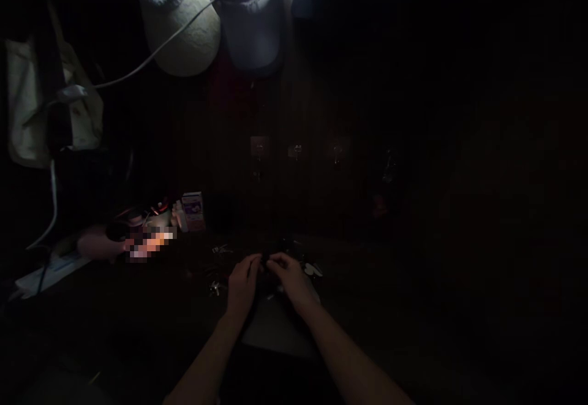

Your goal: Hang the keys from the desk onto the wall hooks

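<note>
In the dim middle of the head view, my left hand (pixel 243 279) and my right hand (pixel 293 279) are close together, fingertips pinched. A small dark thing (pixel 265 261) seems to sit between them, too dark to name. Left of my left hand lies a bunch of keys (pixel 215 288), with more keys (pixel 223 249) a little farther back. Pale flat key-like pieces (pixel 313 269) rest just right of my right hand. Under my wrists is a greyish sheet or mat (pixel 278 328).
Caps (pixel 184 37) hang at the top, with a pale cord (pixel 156 52) running across them. A cloth bag (pixel 27 105) hangs at left. A small box (pixel 193 209) and a pinkish rounded object (pixel 98 242) stand at the back left. Hooks (pixel 296 149) line the wall.
</note>
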`<action>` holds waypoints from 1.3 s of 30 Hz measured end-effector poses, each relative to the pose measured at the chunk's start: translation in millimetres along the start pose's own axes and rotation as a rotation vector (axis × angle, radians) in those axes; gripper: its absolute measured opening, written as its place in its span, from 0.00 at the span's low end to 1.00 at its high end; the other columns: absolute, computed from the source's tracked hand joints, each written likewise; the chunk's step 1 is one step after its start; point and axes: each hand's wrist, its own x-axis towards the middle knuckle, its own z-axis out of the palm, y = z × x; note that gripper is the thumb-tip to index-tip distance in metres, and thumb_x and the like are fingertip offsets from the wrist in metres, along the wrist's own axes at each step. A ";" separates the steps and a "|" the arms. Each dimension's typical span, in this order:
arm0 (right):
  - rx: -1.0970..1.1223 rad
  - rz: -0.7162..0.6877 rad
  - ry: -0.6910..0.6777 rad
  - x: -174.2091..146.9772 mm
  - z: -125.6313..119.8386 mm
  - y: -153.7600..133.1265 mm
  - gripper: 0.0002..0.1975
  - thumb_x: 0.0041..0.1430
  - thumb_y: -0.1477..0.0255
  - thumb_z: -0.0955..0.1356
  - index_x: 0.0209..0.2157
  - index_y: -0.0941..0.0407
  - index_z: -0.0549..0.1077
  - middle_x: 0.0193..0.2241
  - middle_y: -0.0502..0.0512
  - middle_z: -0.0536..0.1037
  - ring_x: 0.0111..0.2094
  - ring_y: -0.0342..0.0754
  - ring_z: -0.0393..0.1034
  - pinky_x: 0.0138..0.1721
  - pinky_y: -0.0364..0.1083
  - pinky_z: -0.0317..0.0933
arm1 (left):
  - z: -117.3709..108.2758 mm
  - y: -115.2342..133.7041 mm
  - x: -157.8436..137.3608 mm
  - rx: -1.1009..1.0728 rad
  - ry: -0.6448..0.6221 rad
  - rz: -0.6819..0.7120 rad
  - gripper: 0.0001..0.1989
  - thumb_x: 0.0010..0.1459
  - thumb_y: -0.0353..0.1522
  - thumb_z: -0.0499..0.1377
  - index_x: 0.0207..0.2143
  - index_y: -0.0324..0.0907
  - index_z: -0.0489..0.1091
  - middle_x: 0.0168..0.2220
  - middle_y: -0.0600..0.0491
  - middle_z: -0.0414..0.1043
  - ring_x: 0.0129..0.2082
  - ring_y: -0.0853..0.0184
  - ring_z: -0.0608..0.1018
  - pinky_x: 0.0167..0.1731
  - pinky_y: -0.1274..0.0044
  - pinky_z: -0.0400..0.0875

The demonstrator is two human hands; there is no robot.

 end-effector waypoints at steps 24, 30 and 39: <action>0.544 -0.015 0.273 53.1 -69.5 -66.3 0.09 0.40 0.75 0.72 0.25 0.56 0.67 0.22 0.49 0.78 0.23 0.41 0.72 0.22 0.38 0.63 | 6.2 3.2 11.6 0.440 -0.371 -0.055 0.13 0.60 0.32 0.45 0.33 0.42 0.69 0.34 0.50 0.74 0.36 0.65 0.75 0.38 0.75 0.63; 0.245 -0.327 0.587 95.5 -104.0 -115.9 0.06 0.43 0.72 0.69 0.24 0.56 0.66 0.20 0.47 0.75 0.23 0.41 0.71 0.21 0.38 0.60 | 13.2 2.3 12.7 0.566 -0.455 -0.013 0.11 0.59 0.31 0.47 0.36 0.42 0.69 0.35 0.49 0.73 0.39 0.65 0.74 0.39 0.75 0.61; -0.305 -0.536 0.787 143.4 -129.2 -158.4 0.06 0.47 0.68 0.64 0.27 0.56 0.66 0.25 0.52 0.76 0.26 0.45 0.71 0.25 0.41 0.60 | 12.2 4.5 11.6 0.506 -0.439 -0.011 0.12 0.59 0.30 0.47 0.35 0.42 0.69 0.35 0.49 0.73 0.38 0.63 0.74 0.40 0.73 0.61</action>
